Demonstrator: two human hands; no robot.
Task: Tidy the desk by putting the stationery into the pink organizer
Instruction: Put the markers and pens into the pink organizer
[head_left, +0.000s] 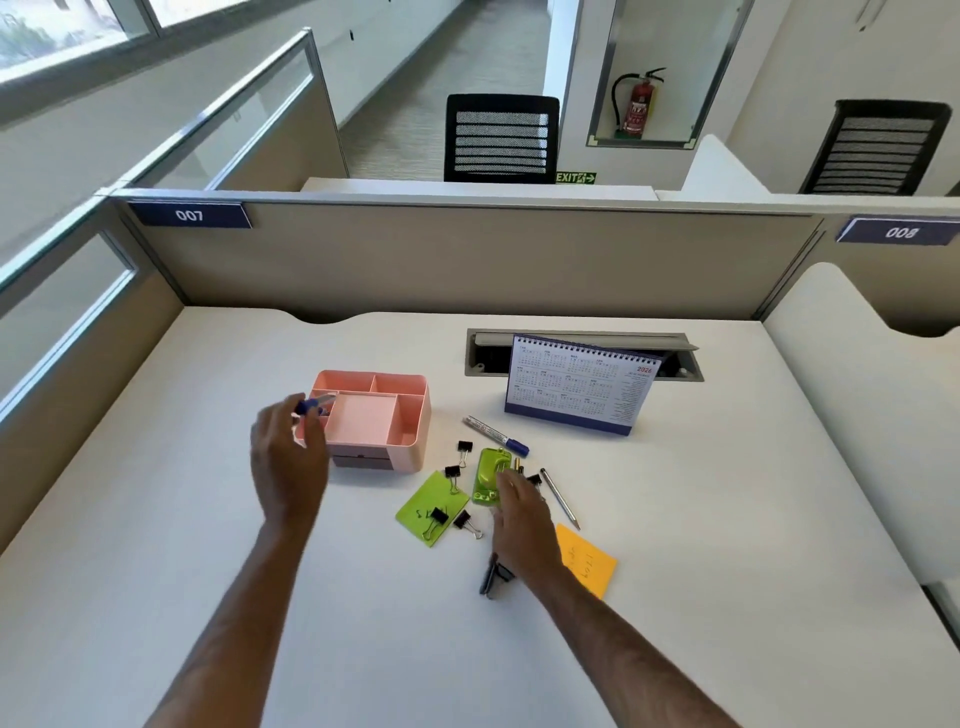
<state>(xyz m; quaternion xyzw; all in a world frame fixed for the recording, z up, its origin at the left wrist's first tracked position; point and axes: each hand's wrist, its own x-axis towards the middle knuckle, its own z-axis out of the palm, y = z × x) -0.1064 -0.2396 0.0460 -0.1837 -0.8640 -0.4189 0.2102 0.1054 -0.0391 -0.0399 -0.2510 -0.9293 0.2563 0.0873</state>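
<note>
Stationery lies scattered on the white desk (727, 519), at about five o'clock from the pink organizer (371, 415). Going left to right: the left hand (288, 467) hovers at the organizer's nine o'clock edge, its fingers pinched together on a blue pen (317, 404) whose tip points over the left compartment. A green sticky note (423, 506) carries black binder clips (452, 488). At its three o'clock, the right hand (522, 519) reaches over a green stapler (488, 475); its fingers are curled, and I cannot tell whether they grip anything. A blue-capped marker (496, 435) sits at the stapler's twelve o'clock, a grey pen (560, 499) and orange sticky note (589, 564) farther right. A desk calendar (579, 387) stands at two o'clock.
</note>
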